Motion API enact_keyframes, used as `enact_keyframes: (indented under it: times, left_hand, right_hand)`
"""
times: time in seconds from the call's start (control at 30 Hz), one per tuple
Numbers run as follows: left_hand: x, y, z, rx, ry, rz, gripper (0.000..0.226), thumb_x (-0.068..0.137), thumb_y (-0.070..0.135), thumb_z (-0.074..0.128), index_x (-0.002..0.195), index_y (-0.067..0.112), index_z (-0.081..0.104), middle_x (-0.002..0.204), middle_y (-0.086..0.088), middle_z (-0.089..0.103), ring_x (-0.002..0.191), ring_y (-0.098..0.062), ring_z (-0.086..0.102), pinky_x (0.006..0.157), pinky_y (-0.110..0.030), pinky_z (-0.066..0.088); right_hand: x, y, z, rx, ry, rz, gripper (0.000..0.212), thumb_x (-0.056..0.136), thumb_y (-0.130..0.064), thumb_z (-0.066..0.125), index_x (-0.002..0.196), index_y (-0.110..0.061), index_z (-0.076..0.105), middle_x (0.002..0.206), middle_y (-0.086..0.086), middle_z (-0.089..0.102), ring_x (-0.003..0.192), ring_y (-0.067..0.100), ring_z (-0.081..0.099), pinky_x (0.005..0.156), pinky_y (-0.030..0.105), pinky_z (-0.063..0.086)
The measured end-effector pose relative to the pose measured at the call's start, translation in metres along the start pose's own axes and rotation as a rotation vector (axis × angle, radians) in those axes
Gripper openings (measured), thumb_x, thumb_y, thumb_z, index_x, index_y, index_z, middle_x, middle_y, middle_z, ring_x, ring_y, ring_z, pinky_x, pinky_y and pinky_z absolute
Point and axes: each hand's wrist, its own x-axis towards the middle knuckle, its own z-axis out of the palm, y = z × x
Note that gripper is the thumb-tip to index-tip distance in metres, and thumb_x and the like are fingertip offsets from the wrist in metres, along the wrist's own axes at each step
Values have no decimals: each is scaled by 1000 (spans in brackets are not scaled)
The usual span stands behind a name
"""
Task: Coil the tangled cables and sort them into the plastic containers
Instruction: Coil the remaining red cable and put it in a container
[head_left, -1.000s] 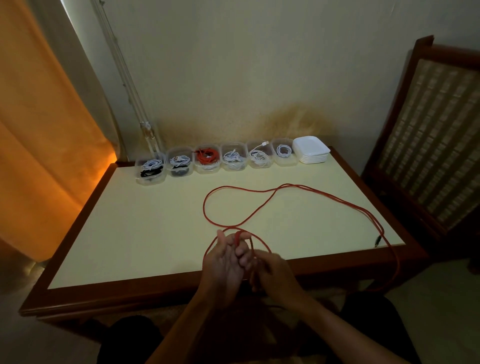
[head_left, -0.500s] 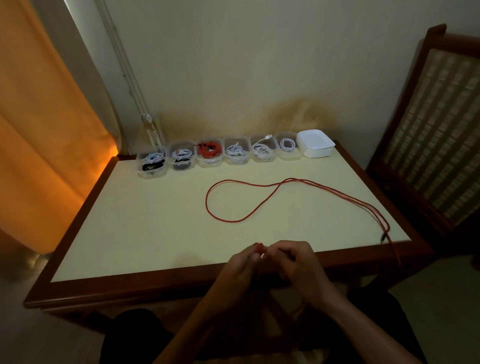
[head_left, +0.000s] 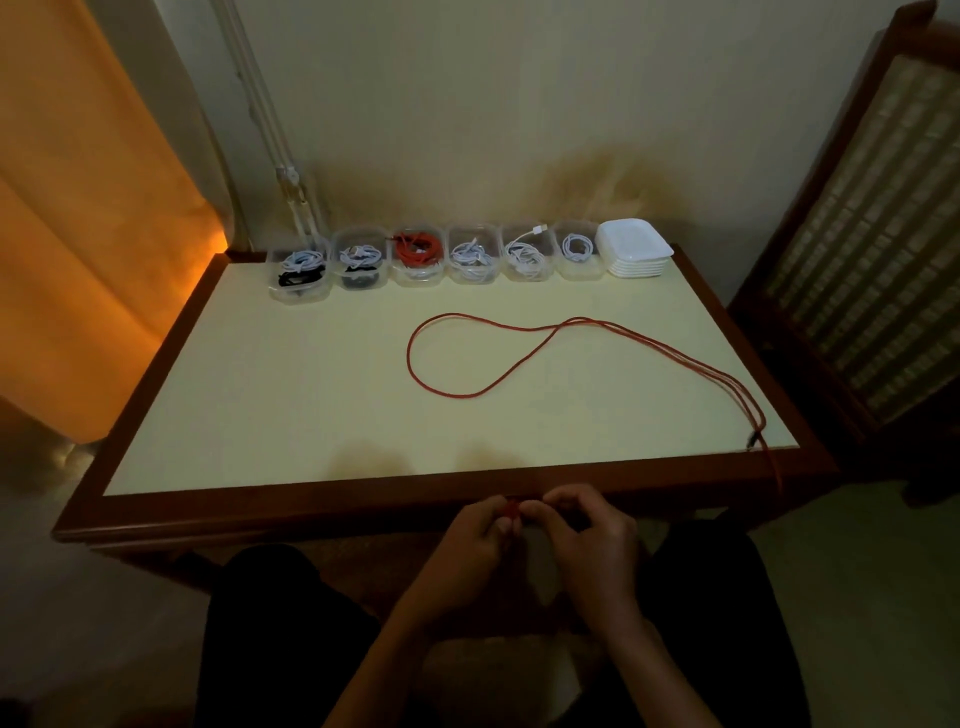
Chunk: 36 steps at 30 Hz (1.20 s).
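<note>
Along the table's far edge six containers already held coils; our left hand and right hand pinched the last red cable, mostly uncoiled.

Containers line the table's far edge; cable lies before them.

The room is sitting dim, with warm orange light glowing through the curtain at the left. Soft shadows are falling on the bench near its front edge, and wide-angle distortion is bending the chair (right edge), while dark lower areas are looking noisy.
</note>
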Motion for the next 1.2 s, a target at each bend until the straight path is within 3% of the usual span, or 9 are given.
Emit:
enact_keyframes:
  times: [0.1, 0.27, 0.4, 0.47, 0.6, 0.7, 0.83, 0.97, 1.2]
  left_hand:
    - [-13, 7, 5, -244, -42, -36, 21, 98, 14, 43, 78, 10, 47, 69, 4, 47, 56, -4, 46, 55, -17, 39]
    - [-18, 19, -1, -792, -123, -80, 25, 85, 33, 53, 74, 11, 47, 64, 0, 27, 53, -13, 24, 54, -30, 18]
    - [-17, 34, -9, -1291, -43, -42, 54, 90, 56, 39, 90, 3, 53, 73, -5, 39, 65, -20, 41, 68, -34, 33]
    - [-9, 36, -21, -1345, 74, 24, 63, 87, 62, 42, 100, 2, 54, 80, -7, 48, 75, -22, 48, 77, -34, 35]
    - [12, 21, -44, -931, 243, 55, 74, 79, 68, 46, 116, 4, 50, 82, -4, 54, 80, -21, 53, 79, -33, 39]
    - [24, 7, -39, -481, 220, -36, 78, 77, 71, 37, 122, 8, 49, 83, -3, 54, 76, -13, 57, 76, -29, 47]
    - [26, 5, -29, -138, 2, -32, 69, 83, 72, 44, 88, 5, 57, 68, 3, 59, 64, -12, 55, 61, -22, 48]
    - [19, 14, -22, -205, -56, 101, 38, 102, 39, 35, 83, 10, 52, 64, 6, 43, 56, -11, 38, 55, -25, 32]
    - [27, 20, -21, -456, -153, 44, 35, 96, 42, 44, 83, 10, 52, 63, 3, 42, 55, -13, 40, 56, -25, 35]
  right_hand:
    - [0, 1, -1, 90, -33, -53, 32, 75, -3, 81, 75, -32, 67, 75, -12, 68, 74, 3, 66, 67, 21, 54]
    - [-5, 6, 7, 181, -89, -16, 21, 87, -17, 62, 89, -36, 69, 89, -18, 72, 85, 5, 69, 77, 26, 55]
    - [-8, -1, 5, 97, -411, 68, 26, 100, -22, 53, 92, -43, 66, 75, -18, 71, 67, 1, 67, 62, 20, 49]
    - [-7, -1, 3, -9, -689, 105, 21, 102, -28, 49, 99, -34, 70, 69, -5, 68, 62, 4, 64, 61, 25, 49]
    - [3, -15, -2, -62, -1089, 121, 22, 97, -30, 57, 109, -16, 69, 83, 7, 72, 72, 7, 68, 70, 24, 53]
    - [22, -35, -11, 54, -1023, 153, 20, 96, -27, 61, 96, -10, 72, 72, 4, 69, 61, 7, 65, 63, 22, 52]
    - [54, -41, -17, 200, -643, 112, 24, 96, -17, 62, 78, -5, 74, 51, 0, 57, 45, 7, 49, 50, 25, 40]
    - [72, -33, -16, 222, -464, 145, 23, 92, -14, 66, 71, -8, 74, 53, 9, 60, 48, 6, 49, 52, 23, 39]
    - [74, -15, -4, 279, -304, 251, 22, 82, -29, 75, 72, -10, 73, 67, 12, 69, 69, 31, 67, 68, 44, 54]
